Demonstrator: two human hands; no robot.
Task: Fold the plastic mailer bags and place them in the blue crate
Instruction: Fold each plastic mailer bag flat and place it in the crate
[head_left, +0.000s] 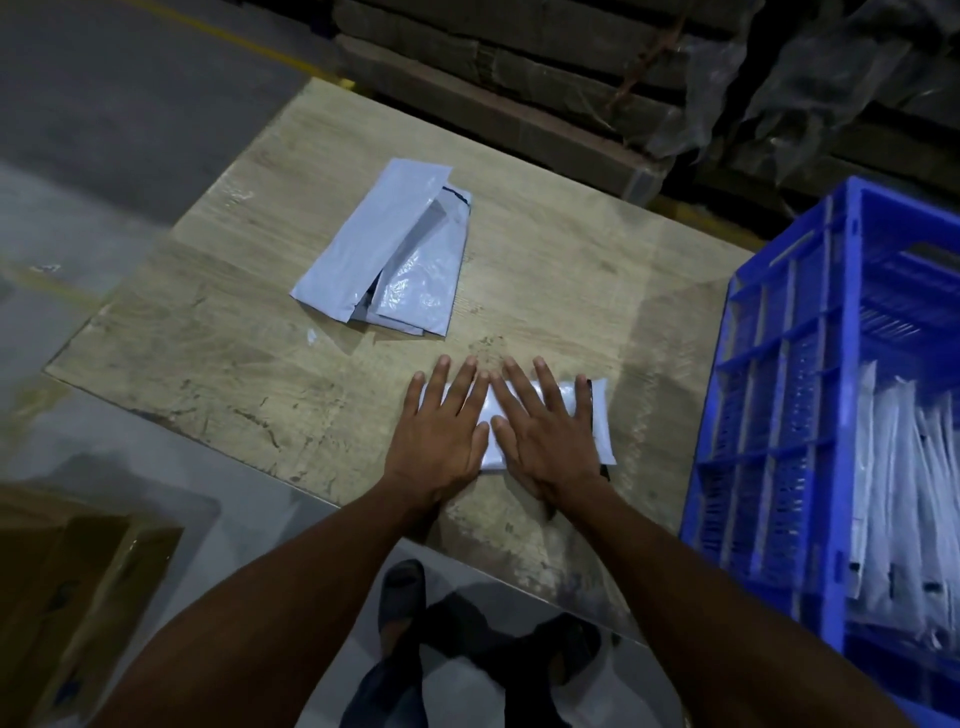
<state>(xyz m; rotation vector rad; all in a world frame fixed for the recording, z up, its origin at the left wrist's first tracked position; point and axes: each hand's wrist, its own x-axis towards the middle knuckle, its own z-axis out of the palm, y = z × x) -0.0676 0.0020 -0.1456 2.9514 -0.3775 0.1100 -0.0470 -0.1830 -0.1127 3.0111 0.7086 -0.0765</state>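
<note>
Already several folded bags (898, 499) stand in the crate (831, 322) at the right, and a loose pile (384, 249) waits farther back on the bench (234, 332), so the job looks partway done. Both grips, left hand (441, 426) and right hand (545, 426), lie flat with straight fingers, pressing a white, glossy folded bag (597, 421) near the bench's front edge, grasping nothing.

A worn wooden table (218, 332) stands on grey concrete floor (104, 104), stacked cardboard (519, 67) behind it in dim light.
</note>
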